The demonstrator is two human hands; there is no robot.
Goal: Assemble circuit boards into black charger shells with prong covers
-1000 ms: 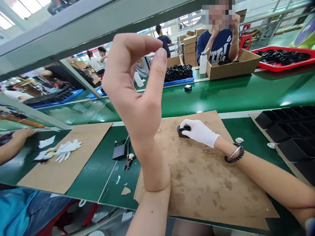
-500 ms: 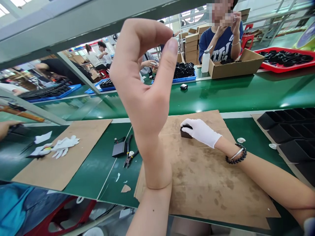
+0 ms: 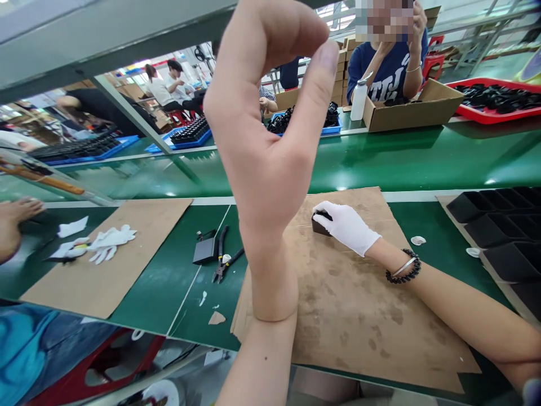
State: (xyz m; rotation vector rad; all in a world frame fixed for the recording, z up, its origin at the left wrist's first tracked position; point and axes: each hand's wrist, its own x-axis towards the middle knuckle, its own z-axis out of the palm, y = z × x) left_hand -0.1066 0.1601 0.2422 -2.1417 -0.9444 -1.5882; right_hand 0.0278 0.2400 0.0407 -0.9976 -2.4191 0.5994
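Note:
My left hand (image 3: 270,152) is bare and raised close to the camera. Its thumb and index finger curve into a ring with the tips together, and I see through the ring with nothing in it; the other fingers are hidden behind. Farther down, my right hand (image 3: 344,225), in a white glove, grips a small black box (image 3: 322,226) resting on a stained cardboard sheet (image 3: 355,304). Part of the box is covered by the gloved fingers. A black beaded band and a metal bangle circle the right wrist.
Pliers (image 3: 222,259) and a dark grey box (image 3: 205,250) lie left of the cardboard. White gloves (image 3: 112,242) rest on another sheet. Rows of black boxes (image 3: 507,225) stand right. Across the green bench, a co-worker (image 3: 386,67) sits behind an open carton (image 3: 414,115).
My left hand has shifted up and to the right in view, still in the same ring shape. My right hand stays on the black box. A neighbour's hand at far left now shows more plainly.

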